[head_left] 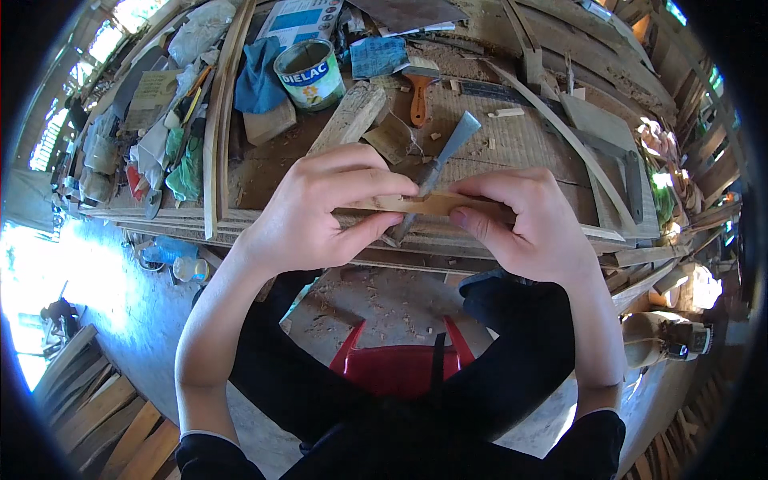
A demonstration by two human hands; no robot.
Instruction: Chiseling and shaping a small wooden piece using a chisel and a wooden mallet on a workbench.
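My left hand and my right hand grip a short, pale wooden strip at either end, near the front edge of the workbench. The strip has a small notch near its middle, beside my left fingertips. Just behind it a chisel with a wide metal blade points toward the back right, its lower part partly hidden by the strip. A wooden board lies beyond my left hand.
The bench holds a paint can, a blue cloth, a paintbrush, a carpenter's square, long battens and cluttered bags and tools. Below are a red plastic stool and stacked planks.
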